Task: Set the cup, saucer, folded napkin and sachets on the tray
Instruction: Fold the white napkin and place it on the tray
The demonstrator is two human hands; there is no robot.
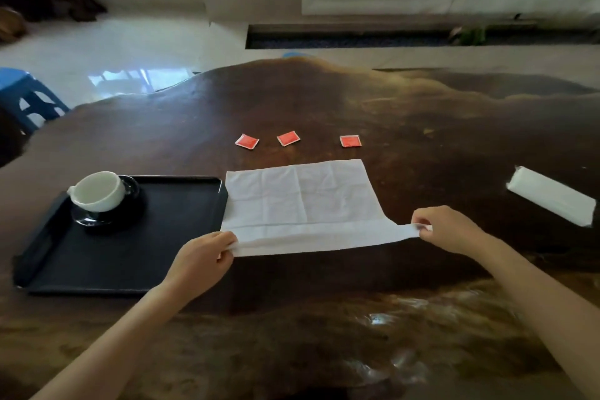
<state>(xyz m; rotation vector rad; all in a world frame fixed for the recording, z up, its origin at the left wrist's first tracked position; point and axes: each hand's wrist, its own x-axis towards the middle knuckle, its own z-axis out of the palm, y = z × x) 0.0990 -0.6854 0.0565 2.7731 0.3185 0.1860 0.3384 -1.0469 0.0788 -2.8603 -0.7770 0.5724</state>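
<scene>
A white napkin (pixel 302 198) lies spread on the dark wooden table, just right of the black tray (pixel 136 256). My left hand (pixel 203 258) pinches its near left corner and my right hand (pixel 448 229) pinches its near right corner, with the near edge lifted and turned over. In the tray's far left corner a white cup (pixel 97 191) stands on a dark saucer (pixel 107 214). Three red sachets (pixel 246 141) (pixel 288 138) (pixel 350 141) lie in a row on the table beyond the napkin.
A white pack of tissues (pixel 552 195) lies on the table at the right. A blue plastic stool (pixel 29 97) stands beyond the table's far left edge. The table's far edge is wavy and irregular.
</scene>
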